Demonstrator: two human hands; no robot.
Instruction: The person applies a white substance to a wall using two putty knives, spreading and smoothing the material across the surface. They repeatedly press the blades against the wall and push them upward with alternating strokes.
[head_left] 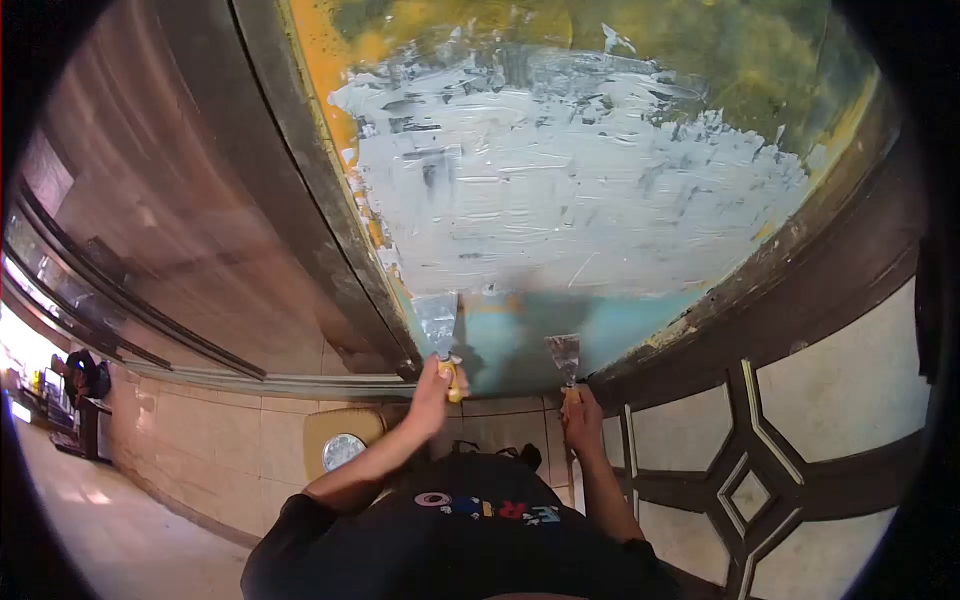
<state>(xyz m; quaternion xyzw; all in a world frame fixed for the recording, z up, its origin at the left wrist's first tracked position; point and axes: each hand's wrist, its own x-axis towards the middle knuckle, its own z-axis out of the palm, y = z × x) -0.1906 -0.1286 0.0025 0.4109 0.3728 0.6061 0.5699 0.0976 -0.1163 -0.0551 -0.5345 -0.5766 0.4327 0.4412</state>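
Observation:
My left hand is closed round the yellow handle of a wide putty knife. That blade is up against the lower left of the wall panel, at the bottom edge of the white putty. Closed on a second, narrower putty knife is my right hand. Its blade is smeared and points up, in front of the pale blue-green lower strip of the wall. Putty covers the middle of the panel in ridged strokes, with yellow and green paint showing above it.
A round container sits on a tan stool to my left. Dark wooden framing and a brown glossy panel border the wall on the left. At right stands a dark door with pale panes. Tiled floor lies below.

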